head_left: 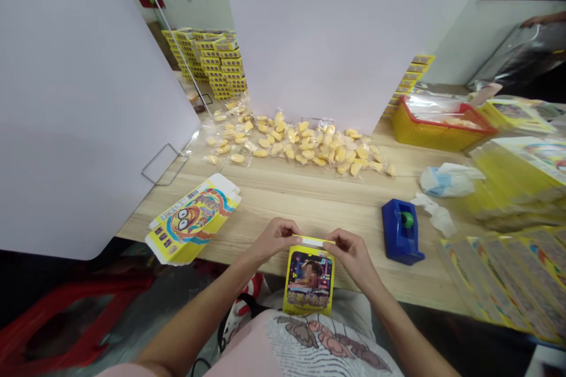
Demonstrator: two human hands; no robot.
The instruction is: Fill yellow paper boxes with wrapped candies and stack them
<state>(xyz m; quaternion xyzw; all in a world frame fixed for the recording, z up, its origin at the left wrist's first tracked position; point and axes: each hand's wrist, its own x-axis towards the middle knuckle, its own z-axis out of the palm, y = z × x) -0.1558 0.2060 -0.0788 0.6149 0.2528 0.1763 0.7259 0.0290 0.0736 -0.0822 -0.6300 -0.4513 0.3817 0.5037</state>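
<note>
A yellow printed box is held at the front edge of the table, its dark picture panel facing up. My left hand pinches the upper left corner of the box. At the upper right corner, my right hand pinches it too. Between my fingertips runs a white flap along the top end of the box. To the right stands a blue tape dispenser with a green core. On the left lies a stack of flattened printed boxes.
Many small wrapped yellow pieces spread along the back of the table. White panels rise behind. Crumpled tissue, a yellow-red basket and stacked boxes fill the right side. A red stool stands lower left.
</note>
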